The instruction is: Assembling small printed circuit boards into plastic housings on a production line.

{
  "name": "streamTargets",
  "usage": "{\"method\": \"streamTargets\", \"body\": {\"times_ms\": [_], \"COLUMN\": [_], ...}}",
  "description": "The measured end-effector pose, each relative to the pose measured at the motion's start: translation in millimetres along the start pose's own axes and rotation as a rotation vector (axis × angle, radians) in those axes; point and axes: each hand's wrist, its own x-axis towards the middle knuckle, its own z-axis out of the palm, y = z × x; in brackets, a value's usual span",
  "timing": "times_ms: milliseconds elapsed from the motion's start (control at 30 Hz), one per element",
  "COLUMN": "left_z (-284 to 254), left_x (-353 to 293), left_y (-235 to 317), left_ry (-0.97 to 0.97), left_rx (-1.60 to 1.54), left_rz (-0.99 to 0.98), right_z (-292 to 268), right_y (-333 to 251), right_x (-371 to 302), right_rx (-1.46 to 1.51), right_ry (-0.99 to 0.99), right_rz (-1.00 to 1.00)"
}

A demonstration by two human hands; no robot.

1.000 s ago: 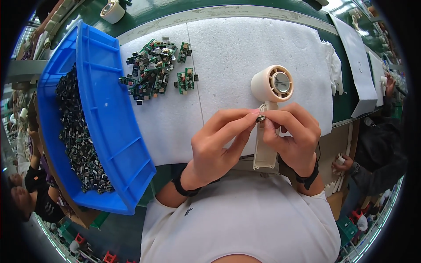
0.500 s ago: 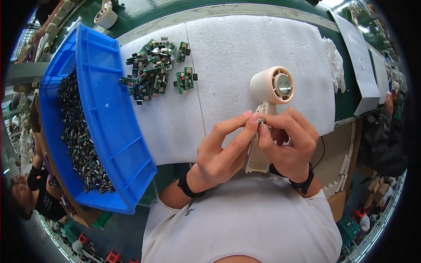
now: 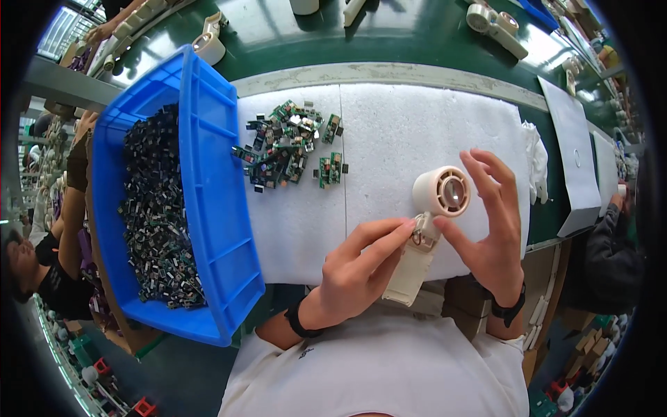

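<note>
A cream handheld fan lies over the front part of the white foam sheet, its round head away from me and its handle toward me. The handle is uncovered near the neck, where thin wires and a small part show. My left hand is closed, with thumb and fingertips pinched at this neck; any tiny piece between them is hidden. To the right of the fan, my right hand is open with fingers spread. Its thumb tip is at the neck, possibly touching it.
Left of me stands a blue bin full of small dark electronic parts. Green circuit boards lie piled on the foam sheet. A white glove is at its right edge. More fans rest on the green bench.
My right hand has let go of its pinch at the neck and opened, moving up and right. My left hand still pinches there. The view has tilted, showing more of the far bench.
</note>
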Motion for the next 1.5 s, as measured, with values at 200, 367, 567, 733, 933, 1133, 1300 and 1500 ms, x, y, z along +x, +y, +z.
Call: {"method": "streamTargets", "body": {"times_ms": [200, 367, 567, 733, 933, 1133, 1300, 1500], "left_z": [-24.2, -34.1, -27.8, -28.1, -27.4, -26.9, -30.5, -35.9], "left_x": [8.2, 13.5, 3.3, 7.3, 13.9, 10.9, 2.9, -2.9], "left_y": [0.6, -15.8, -34.4, -34.7, -37.1, -35.0, -35.8, -31.6], "left_ry": [-0.045, 0.093, 0.117, 0.155, 0.171, 0.211, 0.241, 0.278], "left_rx": [0.145, 0.603, 0.618, 0.595, 0.589, 0.504, 0.389, 0.305], "left_rz": [-0.029, -0.066, -0.113, -0.105, -0.109, -0.084, -0.094, -0.169], "right_z": [-32.6, -40.6, 0.2, -14.0, -51.6, -74.0, -87.8, -75.9], "right_y": [31.8, 95.2, 164.6, 238.9, 285.5, 260.9, 194.7, 73.4], "right_x": [60.6, 149.6, 221.5, 254.8, 243.6, 214.8, 166.0, 73.1], "right_rx": [0.272, 0.113, 0.009, -0.518, -0.804, -0.693, -0.553, -0.698], "right_ry": [-0.605, -0.382, -0.12, 0.224, 0.056, -0.089, -0.036, 0.027], "right_rz": [0.004, 0.038, 0.35, 0.034, 0.351, 0.304, 0.02, -0.374]}}
